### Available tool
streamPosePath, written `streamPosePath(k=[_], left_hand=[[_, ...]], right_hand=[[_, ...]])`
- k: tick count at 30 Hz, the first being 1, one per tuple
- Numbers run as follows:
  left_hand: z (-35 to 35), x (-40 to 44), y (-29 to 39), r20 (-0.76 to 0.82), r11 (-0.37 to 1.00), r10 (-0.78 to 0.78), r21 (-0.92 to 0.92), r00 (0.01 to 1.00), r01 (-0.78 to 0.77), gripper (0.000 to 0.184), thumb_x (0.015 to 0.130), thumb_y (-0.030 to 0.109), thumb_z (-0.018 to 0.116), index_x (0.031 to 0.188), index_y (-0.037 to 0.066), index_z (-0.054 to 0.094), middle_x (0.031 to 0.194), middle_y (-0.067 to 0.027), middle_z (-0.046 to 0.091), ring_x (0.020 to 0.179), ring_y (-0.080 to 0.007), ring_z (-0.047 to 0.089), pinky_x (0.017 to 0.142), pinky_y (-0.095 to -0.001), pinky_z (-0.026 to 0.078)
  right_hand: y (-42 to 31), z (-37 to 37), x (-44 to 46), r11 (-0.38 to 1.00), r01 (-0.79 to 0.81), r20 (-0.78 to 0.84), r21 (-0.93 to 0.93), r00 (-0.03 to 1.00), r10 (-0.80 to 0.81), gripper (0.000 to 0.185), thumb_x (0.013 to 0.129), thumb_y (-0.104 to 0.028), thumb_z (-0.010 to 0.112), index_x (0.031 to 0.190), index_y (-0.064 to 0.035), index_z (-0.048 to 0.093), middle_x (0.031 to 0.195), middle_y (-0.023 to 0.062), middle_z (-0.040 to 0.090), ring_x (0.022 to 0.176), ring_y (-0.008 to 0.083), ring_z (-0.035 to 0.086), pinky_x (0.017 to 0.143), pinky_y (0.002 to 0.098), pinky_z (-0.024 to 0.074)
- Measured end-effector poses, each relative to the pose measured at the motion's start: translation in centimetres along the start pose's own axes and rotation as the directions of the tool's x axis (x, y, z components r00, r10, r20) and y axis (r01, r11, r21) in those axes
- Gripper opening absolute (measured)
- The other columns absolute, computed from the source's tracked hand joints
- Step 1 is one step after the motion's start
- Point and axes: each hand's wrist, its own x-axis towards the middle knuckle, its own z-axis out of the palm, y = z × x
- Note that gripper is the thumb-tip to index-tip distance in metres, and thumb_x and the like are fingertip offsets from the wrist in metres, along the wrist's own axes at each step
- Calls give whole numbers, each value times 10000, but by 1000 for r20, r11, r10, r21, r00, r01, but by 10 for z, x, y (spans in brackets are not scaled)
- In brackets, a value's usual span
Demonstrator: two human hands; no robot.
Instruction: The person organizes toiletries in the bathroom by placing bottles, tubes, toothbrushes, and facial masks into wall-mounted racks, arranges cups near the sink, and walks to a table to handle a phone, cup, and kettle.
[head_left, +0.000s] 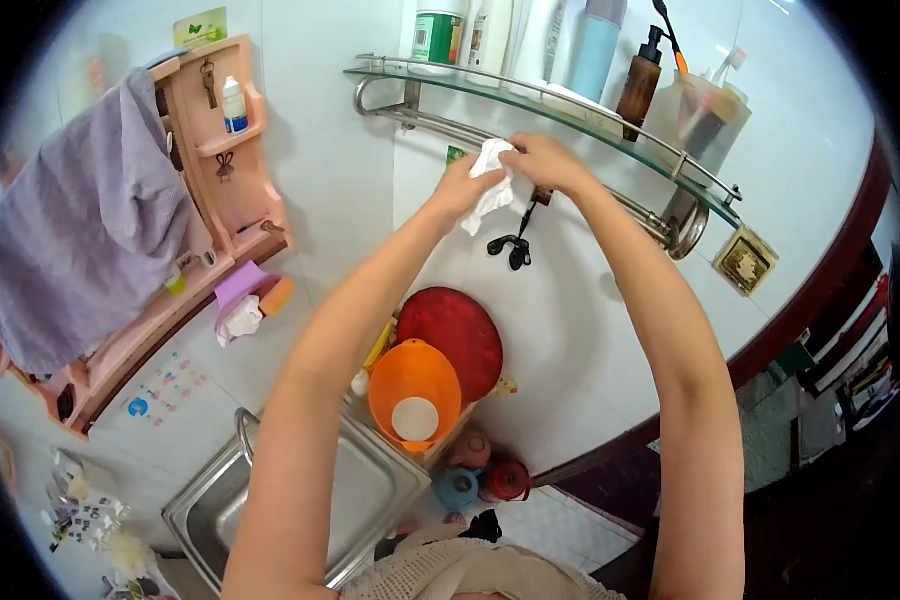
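Both my arms reach up to the metal rail under the glass shelf (530, 92). A crumpled white cloth (491, 192) hangs between my hands, its lower end loose. My left hand (462, 188) pinches it from the left side. On its right upper edge, my right hand (545, 163) has its fingers closed on the cloth near the rail (450, 128). Just below my right hand hangs a black hook-like item (513, 245). A small green item (456, 155) shows behind my left hand.
Bottles, including a brown pump bottle (640, 85), and a toothbrush cup (705, 125) stand on the shelf. A pink rack (232, 185) with a purple towel (90, 225) is at left. Below are a steel sink (370, 490), an orange basin (385, 385) and a red round item (460, 325).
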Motion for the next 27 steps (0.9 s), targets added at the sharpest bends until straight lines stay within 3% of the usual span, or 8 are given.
streamPosePath(k=[3,9,12,14,16,19,22,27], left_hand=[[-32,30,-32,-217,975,84,218,973,-36,307,855,198,621,1078,-12,611,943,-80,657,825,-152,604,728,-306,477],[-109,89,-72,-582,857,289,511,760,66,354,810,277,655,995,-25,641,922,-164,669,846,-267,633,766,-370,483],[-101,60,-20,-495,868,28,443,868,225,519,799,316,644,1168,-34,543,1208,-224,557,1135,-362,524,960,-449,400],[-95,63,-17,-647,767,146,552,748,327,600,772,316,658,1246,5,463,1268,-196,495,1213,-361,442,964,-488,369],[-72,42,-2,-707,804,367,568,604,176,629,746,279,667,1270,43,410,1274,-186,445,1230,-354,387,969,-492,342],[-52,30,39,-364,519,827,788,428,-332,527,784,184,645,1233,-11,449,1253,-182,447,1214,-351,363,1038,-452,265],[-36,67,91,-101,243,935,883,341,-403,489,816,173,623,1243,4,459,1219,-185,478,1180,-350,401,1021,-436,297],[-20,113,108,107,295,747,832,656,-471,561,816,222,631,1324,99,427,1197,-186,500,1054,-374,549,867,-443,471]], right_hand=[[-16,20,-16,951,133,-267,-278,941,-209,329,773,-275,626,1013,-49,640,1010,180,613,978,357,593,833,463,476],[-51,26,-56,859,238,-167,-453,924,-344,422,781,-253,666,1141,-61,556,1176,126,546,1064,316,547,891,427,451],[-51,23,-70,835,312,-197,-453,878,-435,402,764,-229,681,1100,-50,554,1137,111,550,1068,292,537,875,411,442],[-53,16,-82,824,383,-246,-418,826,-508,372,742,-209,698,1046,-45,559,1086,103,556,1049,274,533,859,390,432],[-56,6,-99,801,414,-267,-433,789,-553,376,741,-206,698,1050,-45,557,1087,102,556,1044,270,531,860,384,431],[-68,-11,-101,738,449,-268,-504,731,-627,380,738,-210,699,1050,-45,560,1098,102,557,1041,263,528,864,375,429],[-79,-28,-79,685,410,-267,-603,705,-657,397,728,-229,706,1055,-47,572,1114,108,562,1046,254,529,868,373,427],[-75,-45,-27,609,136,-416,-782,613,-672,448,746,-324,697,1077,-42,589,1113,120,577,1039,253,542,846,389,436]])
